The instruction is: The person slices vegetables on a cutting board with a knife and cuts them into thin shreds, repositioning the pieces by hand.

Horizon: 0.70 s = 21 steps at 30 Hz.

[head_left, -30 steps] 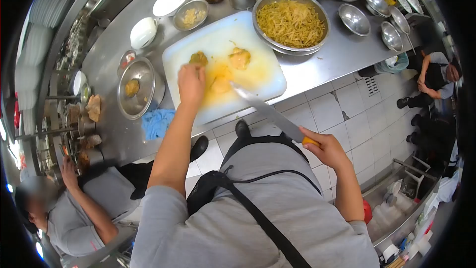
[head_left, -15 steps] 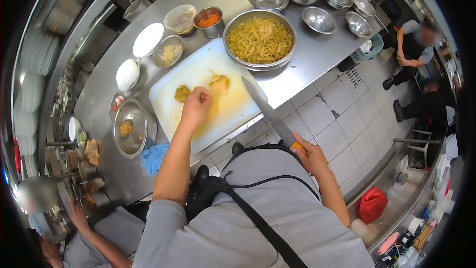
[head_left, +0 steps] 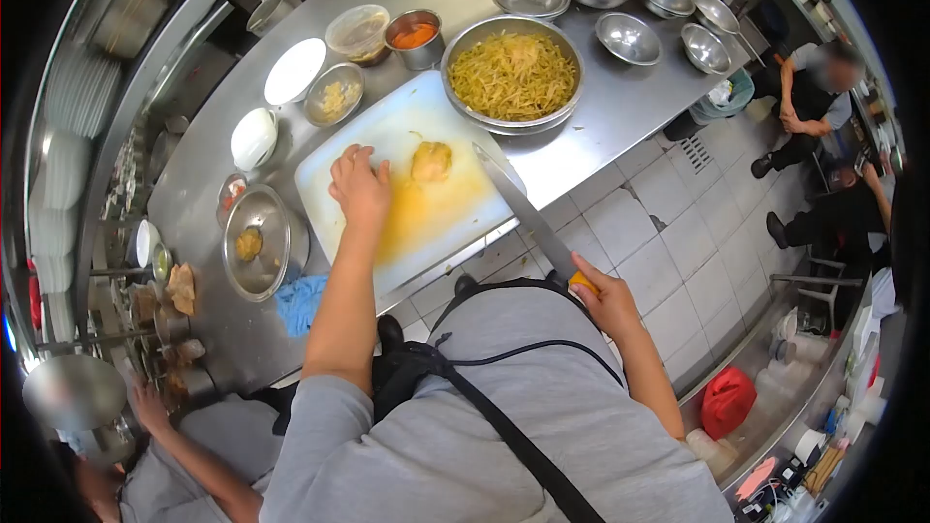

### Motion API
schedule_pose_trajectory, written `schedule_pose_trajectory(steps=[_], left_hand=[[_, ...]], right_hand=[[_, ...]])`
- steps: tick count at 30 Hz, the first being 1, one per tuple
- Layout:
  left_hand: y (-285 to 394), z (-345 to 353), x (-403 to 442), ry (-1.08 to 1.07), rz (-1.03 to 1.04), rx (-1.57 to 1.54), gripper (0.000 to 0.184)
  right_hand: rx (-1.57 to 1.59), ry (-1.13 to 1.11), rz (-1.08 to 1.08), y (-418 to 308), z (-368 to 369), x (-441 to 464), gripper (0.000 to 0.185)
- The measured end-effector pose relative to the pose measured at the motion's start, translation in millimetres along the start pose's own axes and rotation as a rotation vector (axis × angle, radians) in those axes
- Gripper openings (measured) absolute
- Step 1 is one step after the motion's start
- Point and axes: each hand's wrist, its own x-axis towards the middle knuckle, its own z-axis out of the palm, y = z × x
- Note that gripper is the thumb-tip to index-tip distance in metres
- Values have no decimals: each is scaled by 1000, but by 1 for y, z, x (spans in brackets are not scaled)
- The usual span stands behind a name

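My left hand (head_left: 361,187) is over the left part of a white cutting board (head_left: 446,102), its fingers apart and bent down where a dark yellow-green vegetable piece lay. That piece is hidden under the hand, so any grip on it does not show. To its right lies a lighter yellow pickled vegetable piece (head_left: 431,162) in a spread of yellow liquid. My right hand (head_left: 608,300) is closed around the yellow handle of a large knife (head_left: 535,223). The blade points up and left, its tip near the board's right edge.
Behind the board stands a big metal bowl of shredded yellow-green vegetable (head_left: 511,77). A metal bowl (head_left: 293,250) with one yellow piece and a blue cloth (head_left: 301,304) are at left. Several bowls line the back. One person (head_left: 208,446) is at lower left; others sit at right.
My left hand has moved left from the middle of the board and its fingers have spread, covering the dark vegetable piece. My right hand and the knife have stayed nearly still.
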Motion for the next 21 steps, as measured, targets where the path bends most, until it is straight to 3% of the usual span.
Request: schedule_pose_trajectory(steps=[2, 6, 9, 12, 13, 15, 19, 21], left_hand=[[-35, 13, -7, -9, -21, 216, 49], [-39, 9, -38, -110, 28, 78, 58], [2, -7, -77, -234, 9, 102, 71], [13, -10, -105, -206, -26, 8, 91], [12, -9, -110, -210, -37, 16, 91], [10, -6, -121, -177, 177, 161, 90], [3, 14, -130, -234, 152, 24, 90], [5, 9, -128, -251, 173, 56, 89]], right_hand=[[13, -17, -68, 4, 2, 4, 59], [94, -121, -273, -11, 2, 13, 60], [9, -335, -153, -25, 2, 30, 60], [11, -368, -136, -24, 13, 50, 58], [14, -381, -134, -29, 15, 56, 58], [9, -418, -28, -45, 18, 67, 58], [95, -516, 89, -61, 39, 97, 56], [361, -558, 43, -56, 59, 114, 56]])
